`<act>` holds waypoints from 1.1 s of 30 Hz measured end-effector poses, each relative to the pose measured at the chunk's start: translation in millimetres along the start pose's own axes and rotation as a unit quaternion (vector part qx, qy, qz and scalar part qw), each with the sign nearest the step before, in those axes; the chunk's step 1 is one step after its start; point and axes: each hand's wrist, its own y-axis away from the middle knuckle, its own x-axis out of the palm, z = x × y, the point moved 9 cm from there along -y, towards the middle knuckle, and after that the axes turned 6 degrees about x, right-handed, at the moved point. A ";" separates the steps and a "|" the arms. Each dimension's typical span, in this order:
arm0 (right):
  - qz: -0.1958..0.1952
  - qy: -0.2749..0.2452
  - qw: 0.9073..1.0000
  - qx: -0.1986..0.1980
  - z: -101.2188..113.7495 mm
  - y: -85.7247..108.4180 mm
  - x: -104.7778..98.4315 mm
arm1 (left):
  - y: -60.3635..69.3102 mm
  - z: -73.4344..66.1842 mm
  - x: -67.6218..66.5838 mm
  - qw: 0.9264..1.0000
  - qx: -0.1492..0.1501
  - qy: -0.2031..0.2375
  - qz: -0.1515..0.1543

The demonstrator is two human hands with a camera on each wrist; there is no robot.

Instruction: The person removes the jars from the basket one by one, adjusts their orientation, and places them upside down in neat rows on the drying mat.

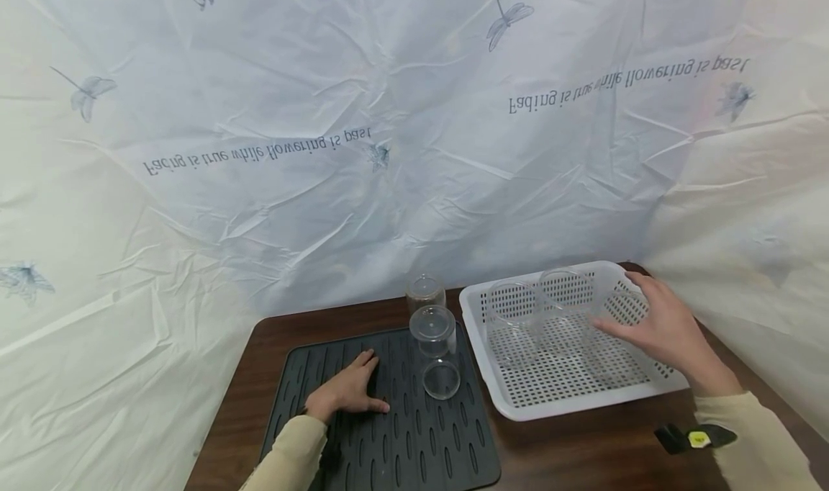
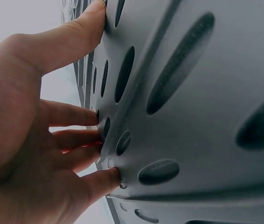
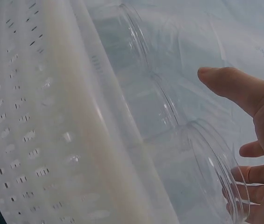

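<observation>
My left hand [image 1: 348, 392] rests on a dark grey slotted mat [image 1: 401, 440], its fingers spread; in the left wrist view the fingertips [image 2: 111, 179] touch the mat's surface. My right hand [image 1: 667, 332] hovers over the right end of a white perforated basket [image 1: 537, 410], thumb and fingers apart. Just by it stands a clear jar [image 1: 618, 347]. The right wrist view puts the fingers [image 3: 258, 175] at the rim of this jar [image 3: 211, 172], while the thumb [image 3: 220, 77] is clear of it. Whether the fingers touch the rim, I cannot tell.
Two more clear jars [image 1: 512, 332] stand in the basket, left of the nearest one. At the mat's right side is a clear jar [image 1: 437, 350], with another clear jar [image 1: 425, 289] behind it. A printed white sheet [image 1: 388, 152] hangs behind the brown table [image 1: 285, 329].
</observation>
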 end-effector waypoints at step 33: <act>0.162 0.001 0.985 0.054 -56.5 13.6 17.9 | 1.9 0.0 -0.8 1.000 0.001 0.002 -0.003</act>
